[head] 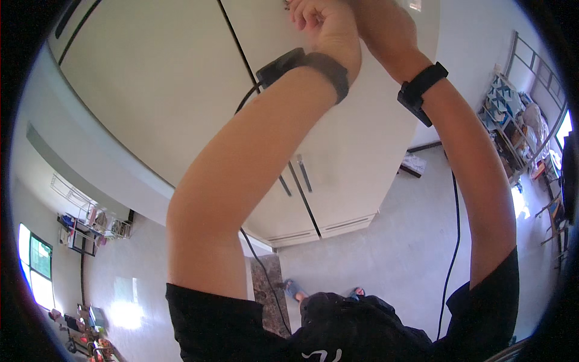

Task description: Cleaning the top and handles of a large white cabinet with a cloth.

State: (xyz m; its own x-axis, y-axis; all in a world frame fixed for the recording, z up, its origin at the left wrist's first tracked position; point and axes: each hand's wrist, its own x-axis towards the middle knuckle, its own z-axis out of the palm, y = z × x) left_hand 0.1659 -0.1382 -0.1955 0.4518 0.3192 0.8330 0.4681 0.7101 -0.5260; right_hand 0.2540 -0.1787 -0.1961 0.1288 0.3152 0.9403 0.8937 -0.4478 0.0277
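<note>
Both my arms are raised in front of a tall cream cabinet (348, 135) with flat doors. At the top edge of the view is my left hand (323, 20), its fingers curled, close to the upper door surface. Whether it holds anything does not show clearly. Beside it, and partly behind it, is my right hand (389, 27); its fingers are cut off by the frame or hidden. Each wrist wears a black strap, the left one (325, 72) and the right one (423, 90), with a dark box on it. Two slim metal door handles (304, 173) sit lower on the cabinet, below my left forearm.
Black cables (456, 226) hang along both arms. Under my slippered feet (295, 289) lies pale glossy floor, with a dark stone strip (267, 289) at left. A cluttered metal bunk frame (520, 122) stands at right. A white block-like object (412, 165) lies beside the cabinet.
</note>
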